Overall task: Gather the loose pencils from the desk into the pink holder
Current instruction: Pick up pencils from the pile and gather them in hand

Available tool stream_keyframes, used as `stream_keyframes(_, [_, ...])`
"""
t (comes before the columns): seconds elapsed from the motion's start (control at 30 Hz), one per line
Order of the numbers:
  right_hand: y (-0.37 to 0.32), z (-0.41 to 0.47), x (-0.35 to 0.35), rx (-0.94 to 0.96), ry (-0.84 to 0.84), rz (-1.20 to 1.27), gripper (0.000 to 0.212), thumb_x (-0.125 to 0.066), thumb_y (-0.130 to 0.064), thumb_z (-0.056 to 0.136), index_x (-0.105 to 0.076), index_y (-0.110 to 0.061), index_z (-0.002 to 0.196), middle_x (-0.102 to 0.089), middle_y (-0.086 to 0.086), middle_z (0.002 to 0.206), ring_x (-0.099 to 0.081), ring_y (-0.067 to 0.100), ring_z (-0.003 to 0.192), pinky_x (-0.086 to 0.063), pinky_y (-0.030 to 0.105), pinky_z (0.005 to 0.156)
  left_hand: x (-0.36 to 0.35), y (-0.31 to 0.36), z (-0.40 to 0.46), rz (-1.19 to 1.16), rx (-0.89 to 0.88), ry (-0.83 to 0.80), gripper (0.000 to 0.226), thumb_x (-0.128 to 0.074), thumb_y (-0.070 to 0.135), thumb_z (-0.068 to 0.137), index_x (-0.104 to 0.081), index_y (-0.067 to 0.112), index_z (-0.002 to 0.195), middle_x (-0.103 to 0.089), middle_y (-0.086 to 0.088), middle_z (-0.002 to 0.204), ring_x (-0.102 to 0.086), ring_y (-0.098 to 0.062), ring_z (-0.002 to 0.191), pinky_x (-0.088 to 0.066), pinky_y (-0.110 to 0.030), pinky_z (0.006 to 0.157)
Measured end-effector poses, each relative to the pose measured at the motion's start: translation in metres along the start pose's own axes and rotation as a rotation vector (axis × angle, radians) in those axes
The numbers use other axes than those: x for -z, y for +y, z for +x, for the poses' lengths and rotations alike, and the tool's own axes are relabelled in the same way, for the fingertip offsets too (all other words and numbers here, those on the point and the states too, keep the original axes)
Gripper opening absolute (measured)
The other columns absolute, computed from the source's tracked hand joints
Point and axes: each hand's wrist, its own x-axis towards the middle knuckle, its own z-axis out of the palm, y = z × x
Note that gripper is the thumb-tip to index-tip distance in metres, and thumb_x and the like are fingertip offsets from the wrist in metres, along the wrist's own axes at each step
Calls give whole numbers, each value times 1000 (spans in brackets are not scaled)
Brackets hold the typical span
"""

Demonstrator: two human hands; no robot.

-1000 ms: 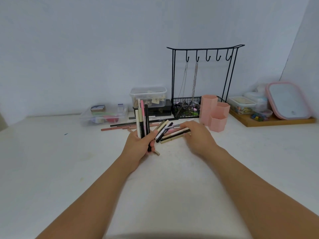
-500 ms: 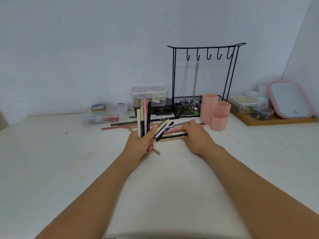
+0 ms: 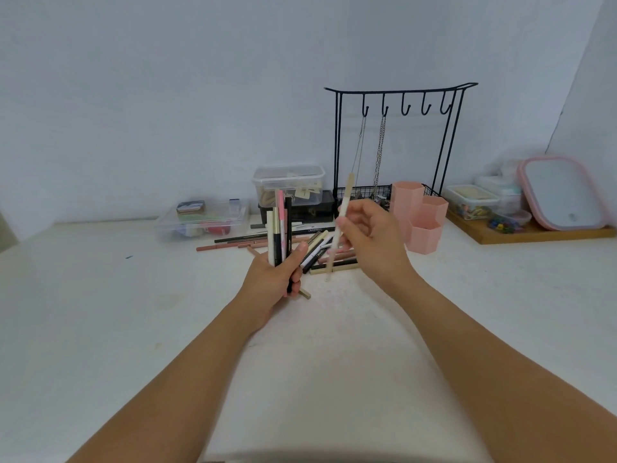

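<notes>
My left hand [image 3: 275, 279] grips an upright bundle of several pencils [image 3: 279, 228], cream, black and pink. My right hand [image 3: 367, 238] is raised above the desk and pinches a single cream pencil [image 3: 342, 215], held nearly upright and blurred. Between and behind the hands lie several loose pencils [image 3: 253, 242] on the white desk, some pink, some black. The pink holder [image 3: 419, 222], made of three hexagonal cups, stands just right of my right hand.
A black wire stand [image 3: 397, 95] with hooks and chains rises behind the holder. Clear plastic boxes [image 3: 203, 218] sit at the back left and a black case [image 3: 314, 208] behind the pencils. A wooden tray [image 3: 534, 233] with containers and a pink-rimmed lid is at the far right.
My right hand has lifted off the pile on the desk with one cream pencil and swung it upright. My left hand holds its bundle in about the same place.
</notes>
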Motion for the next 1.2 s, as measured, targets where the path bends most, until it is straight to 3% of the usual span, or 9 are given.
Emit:
stream_keyframes(0.13, [-4, -7, -9, -155, -156, 219, 14, -65, -6, 94, -64, -9, 107, -74, 13, 84, -69, 20, 68, -62, 37, 73, 0, 0, -2, 60, -38, -28, 41, -68, 45, 92, -64, 7, 77, -61, -4, 61, -51, -17, 49, -42, -21, 46])
stream_keyframes(0.33, [-6, -11, -11, -176, -248, 343, 14, -65, -3, 94, -64, -9, 106, -73, 8, 76, -69, 22, 69, -60, 37, 76, 0, 0, -3, 25, -23, -94, 48, -75, 51, 75, -71, 4, 89, -69, -8, 70, -62, -19, 61, -56, -37, 60])
stream_keyframes(0.53, [-7, -16, -19, -222, -270, 427, 14, -67, 0, 91, -65, -7, 103, -69, 5, 67, -64, 17, 61, -56, 25, 62, 1, -2, -4, 108, -79, -173, 21, -85, 16, 79, -68, 6, 85, -65, -8, 62, -61, -19, 53, -56, -43, 67])
stream_keyframes(0.7, [-6, -15, -20, -216, -297, 403, 14, -67, -3, 92, -67, -9, 104, -69, 14, 76, -65, 20, 64, -58, 28, 61, 2, -8, -1, 142, -89, -137, 16, -80, 21, 87, -68, 11, 88, -61, -9, 58, -59, -23, 53, -52, -64, 71])
stream_keyframes(0.8, [-4, -8, -12, -152, -210, 144, 18, -67, -15, 94, -68, -16, 112, -72, 9, 91, -71, 20, 74, -62, 32, 72, 3, -10, 2, 142, -91, -97, 21, -77, 25, 89, -63, 13, 81, -56, -7, 55, -53, -24, 51, -51, -70, 72])
stream_keyframes(0.9, [7, 3, 7, 2, -111, -377, 13, -69, -23, 92, -69, -21, 105, -67, -7, 90, -65, 9, 75, -53, 24, 70, 3, -9, 2, 100, -85, -50, 27, -76, 28, 90, -59, 12, 76, -55, -5, 55, -50, -25, 55, -50, -58, 71])
stream_keyframes(1.0, [25, 8, 21, -25, -277, -736, 9, -72, -18, 87, -69, -22, 94, -67, -6, 94, -61, 15, 87, -51, 32, 77, 3, -8, 2, 82, -63, -16, 32, -78, 28, 89, -58, 12, 69, -55, -5, 54, -49, -29, 59, -45, -48, 70])
stream_keyframes(1.13, [35, 4, 23, -95, -397, -869, 13, -70, -11, 85, -68, -24, 85, -66, -3, 95, -61, 20, 89, -54, 38, 81, 2, -7, 1, 137, -50, -19, 27, -84, 24, 82, -63, 9, 75, -62, -3, 55, -59, -15, 52, -52, -44, 69])
stream_keyframes(1.2, [37, 4, 23, -88, -408, -861, 14, -70, -11, 86, -66, -25, 83, -66, -3, 93, -61, 20, 88, -53, 37, 80, 1, -5, -2, 195, -58, -35, 23, -85, 22, 81, -65, 10, 78, -66, -3, 57, -60, -7, 46, -53, -27, 55])
